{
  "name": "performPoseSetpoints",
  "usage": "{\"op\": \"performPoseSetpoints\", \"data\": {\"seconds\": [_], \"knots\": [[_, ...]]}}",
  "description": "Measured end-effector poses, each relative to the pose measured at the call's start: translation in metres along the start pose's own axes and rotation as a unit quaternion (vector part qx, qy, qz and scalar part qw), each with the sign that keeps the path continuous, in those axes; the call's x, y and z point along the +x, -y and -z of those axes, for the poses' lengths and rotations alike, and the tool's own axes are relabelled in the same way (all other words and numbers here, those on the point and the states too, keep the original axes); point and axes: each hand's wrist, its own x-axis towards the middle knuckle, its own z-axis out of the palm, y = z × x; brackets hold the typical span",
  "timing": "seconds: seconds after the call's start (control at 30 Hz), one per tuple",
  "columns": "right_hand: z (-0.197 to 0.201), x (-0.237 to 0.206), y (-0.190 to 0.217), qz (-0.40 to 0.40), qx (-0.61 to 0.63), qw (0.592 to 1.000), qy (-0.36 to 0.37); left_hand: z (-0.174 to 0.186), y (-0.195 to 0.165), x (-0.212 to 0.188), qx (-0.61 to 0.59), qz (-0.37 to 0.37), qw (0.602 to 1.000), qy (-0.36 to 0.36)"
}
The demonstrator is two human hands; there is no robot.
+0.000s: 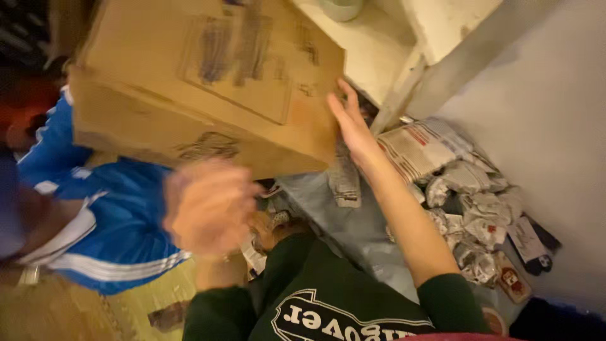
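- One cardboard box (202,82) in view: brown corrugated card, flat faces, worn dark smudges on its top face. It fills the upper left and centre of the frame.
- Box is tilted; long axis runs from the left edge of the frame toward centre right, the right-hand corner dipping toward the middle of the frame.
- Two hands of the wearer are visible. Right hand (353,126), centre of frame: fingers straight and spread, palm pressed flat against the box's right end; not wrapped around anything.
- Left hand (211,205), lower centre left: heavily motion-blurred, just below the box's lower edge. Fingers look curled, possibly under the box's bottom, but I cannot tell whether it grips or only nears the card.
- Both forearms bare, emerging from dark green sleeves (451,300); one green shirt with white print at the bottom centre.
- One other person at left, seen as a blue jacket (120,221) with white stripes, smooth shiny fabric, partly behind the box.
- Crumpled newspaper bundles (467,189) at centre right: at least six wads, grey-white, creased, piled against the pale wall (555,126).
- One white painted wooden shelf unit (379,57) at top centre, scuffed, behind the box's right corner.
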Motion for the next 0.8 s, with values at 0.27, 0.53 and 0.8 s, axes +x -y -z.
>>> {"op": "performPoseSetpoints", "data": {"seconds": [0.27, 0.53, 0.8], "knots": [[0.012, -0.012, -0.065, -0.091, 0.145, 0.981, -0.086, -0.015, 0.016, 0.077, 0.403, -0.236, 0.883, 0.05], [0.048, -0.079, -0.144, 0.004, 0.068, 0.978, -0.199, -0.055, -0.038, -0.009, 0.396, -0.347, 0.839, 0.141], [0.061, -0.194, -0.118, -0.013, 0.264, 0.946, -0.186, -0.094, -0.102, -0.063, 0.355, -0.422, 0.811, 0.196]]}}
